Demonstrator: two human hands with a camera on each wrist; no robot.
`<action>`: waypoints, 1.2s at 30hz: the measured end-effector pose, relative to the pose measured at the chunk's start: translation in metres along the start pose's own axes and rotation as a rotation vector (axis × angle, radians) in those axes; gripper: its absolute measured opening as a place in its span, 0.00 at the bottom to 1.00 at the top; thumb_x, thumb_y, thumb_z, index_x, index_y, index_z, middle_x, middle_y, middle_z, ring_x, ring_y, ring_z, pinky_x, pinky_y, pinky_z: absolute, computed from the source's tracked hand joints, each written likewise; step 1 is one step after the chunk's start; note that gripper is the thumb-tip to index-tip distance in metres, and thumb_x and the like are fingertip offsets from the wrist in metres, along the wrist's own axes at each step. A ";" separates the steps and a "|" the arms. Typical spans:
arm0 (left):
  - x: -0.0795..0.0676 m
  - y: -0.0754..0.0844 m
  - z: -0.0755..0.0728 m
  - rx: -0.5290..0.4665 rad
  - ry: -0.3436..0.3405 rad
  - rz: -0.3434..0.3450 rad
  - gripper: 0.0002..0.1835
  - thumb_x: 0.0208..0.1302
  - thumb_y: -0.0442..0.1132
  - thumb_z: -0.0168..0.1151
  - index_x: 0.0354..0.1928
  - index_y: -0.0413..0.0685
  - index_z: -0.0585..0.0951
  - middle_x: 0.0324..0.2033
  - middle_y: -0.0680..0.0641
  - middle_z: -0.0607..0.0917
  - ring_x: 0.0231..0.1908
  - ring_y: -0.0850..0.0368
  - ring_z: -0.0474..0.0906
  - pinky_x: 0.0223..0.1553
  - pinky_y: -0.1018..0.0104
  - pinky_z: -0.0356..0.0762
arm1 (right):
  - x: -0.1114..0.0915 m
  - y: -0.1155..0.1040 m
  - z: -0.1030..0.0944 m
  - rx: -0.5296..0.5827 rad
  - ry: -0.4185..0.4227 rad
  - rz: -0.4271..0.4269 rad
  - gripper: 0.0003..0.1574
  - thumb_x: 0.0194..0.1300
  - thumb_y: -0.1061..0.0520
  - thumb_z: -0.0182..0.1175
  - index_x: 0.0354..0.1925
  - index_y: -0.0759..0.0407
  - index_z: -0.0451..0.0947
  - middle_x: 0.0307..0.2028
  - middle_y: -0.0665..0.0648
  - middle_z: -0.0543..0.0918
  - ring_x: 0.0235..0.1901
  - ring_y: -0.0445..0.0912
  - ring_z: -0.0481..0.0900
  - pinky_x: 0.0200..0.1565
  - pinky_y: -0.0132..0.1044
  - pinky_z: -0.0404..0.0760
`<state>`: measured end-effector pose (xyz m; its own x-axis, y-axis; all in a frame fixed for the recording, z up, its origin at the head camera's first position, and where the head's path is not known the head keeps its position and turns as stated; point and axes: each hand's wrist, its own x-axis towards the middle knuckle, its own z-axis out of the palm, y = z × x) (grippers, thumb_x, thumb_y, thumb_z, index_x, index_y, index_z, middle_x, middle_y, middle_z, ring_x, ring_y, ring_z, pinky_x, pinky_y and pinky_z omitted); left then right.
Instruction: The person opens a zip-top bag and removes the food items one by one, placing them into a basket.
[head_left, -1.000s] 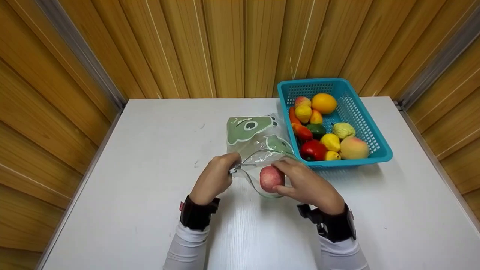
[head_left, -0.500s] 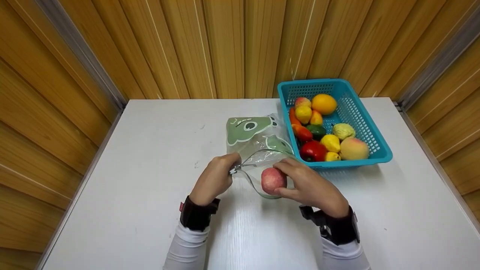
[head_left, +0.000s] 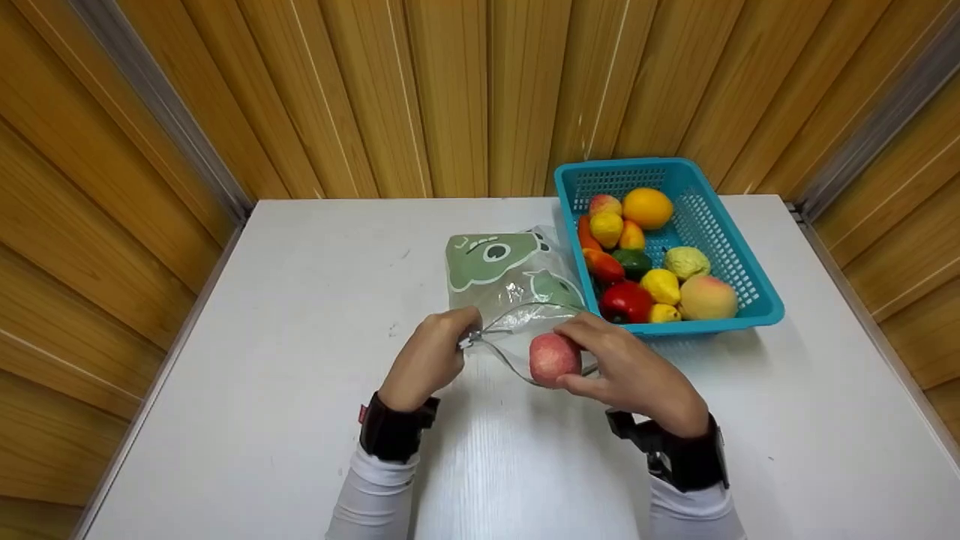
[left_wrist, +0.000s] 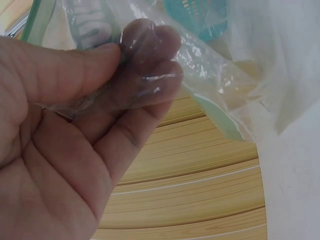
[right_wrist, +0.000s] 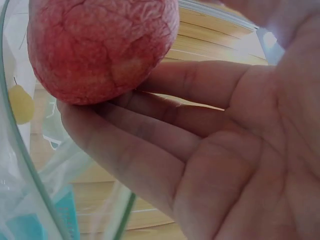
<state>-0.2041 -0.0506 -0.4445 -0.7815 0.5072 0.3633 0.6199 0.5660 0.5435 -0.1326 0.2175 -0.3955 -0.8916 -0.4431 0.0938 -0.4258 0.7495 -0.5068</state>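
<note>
A clear plastic slider bag (head_left: 517, 300) with green cartoon prints lies on the table, its mouth spread towards me. My left hand (head_left: 427, 360) pinches the left edge of that mouth beside the slider; in the left wrist view the film (left_wrist: 150, 95) runs between thumb and fingers. My right hand (head_left: 630, 367) holds a round pinkish-red fruit (head_left: 555, 360) at the bag's mouth, thumb on the near side and fingers on the far side. In the right wrist view the fruit (right_wrist: 102, 47) rests against the fingertips, with the bag's green rim (right_wrist: 30, 165) close by.
A blue plastic basket (head_left: 750, 262) stands to the right, beside the bag. It contains several fruits and vegetables, among them a red pepper (head_left: 626, 301), an orange (head_left: 647, 208) and a large peach (head_left: 707, 298). A yellow pear (right_wrist: 21, 104) shows near the bag's rim in the right wrist view.
My right hand has shifted a little to the right with the pinkish-red fruit. The bag's far end has slid slightly left and its mouth has changed shape. The left hand stays put.
</note>
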 end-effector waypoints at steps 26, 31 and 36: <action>0.001 0.001 0.001 -0.009 -0.008 0.002 0.22 0.44 0.10 0.48 0.28 0.46 0.76 0.26 0.54 0.79 0.29 0.60 0.72 0.34 0.60 0.77 | -0.014 0.005 -0.016 0.045 0.079 0.036 0.37 0.66 0.47 0.71 0.67 0.62 0.75 0.57 0.60 0.80 0.54 0.55 0.79 0.52 0.51 0.85; 0.000 0.001 0.001 -0.006 -0.010 0.006 0.21 0.45 0.10 0.48 0.28 0.44 0.77 0.26 0.53 0.81 0.30 0.60 0.73 0.34 0.60 0.78 | -0.015 0.009 -0.016 0.046 0.124 0.013 0.36 0.64 0.49 0.73 0.65 0.63 0.76 0.55 0.60 0.80 0.53 0.54 0.80 0.52 0.51 0.84; 0.001 0.001 0.001 -0.004 -0.014 0.001 0.22 0.43 0.10 0.48 0.28 0.45 0.77 0.26 0.54 0.81 0.30 0.60 0.74 0.34 0.59 0.78 | -0.018 0.013 -0.018 0.059 0.168 0.003 0.35 0.62 0.51 0.74 0.64 0.62 0.77 0.55 0.59 0.81 0.53 0.53 0.80 0.52 0.51 0.84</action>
<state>-0.2036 -0.0487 -0.4446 -0.7801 0.5169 0.3526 0.6200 0.5628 0.5466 -0.1251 0.2435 -0.3885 -0.9081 -0.3487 0.2319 -0.4178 0.7181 -0.5566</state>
